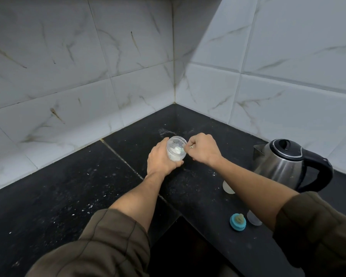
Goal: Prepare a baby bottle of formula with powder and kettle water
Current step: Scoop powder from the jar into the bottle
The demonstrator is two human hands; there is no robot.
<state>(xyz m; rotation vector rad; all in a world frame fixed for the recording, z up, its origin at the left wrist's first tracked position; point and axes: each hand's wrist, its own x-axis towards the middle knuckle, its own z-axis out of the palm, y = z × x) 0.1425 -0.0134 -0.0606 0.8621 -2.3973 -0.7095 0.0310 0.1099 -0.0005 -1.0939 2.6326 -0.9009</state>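
My left hand [161,158] grips a small clear plastic jar [176,149] with white powder in it, tilted toward me over the black counter [68,196]. My right hand [203,148] pinches the handle of a scoop [179,150] whose bowl sits inside the jar's mouth with powder on it. A steel kettle [284,164] with a black lid and handle stands at the right. A teal bottle ring with its teat [238,221] lies near the counter's front edge. Beside it a clear item [253,218] and, farther back, a whitish round item [228,187] are partly hidden by my right forearm.
White marble-look tiled walls [108,76] meet in a corner behind the jar. The L-shaped counter has an inner front edge [180,215] with a dark gap below it. White specks of powder are scattered on the counter.
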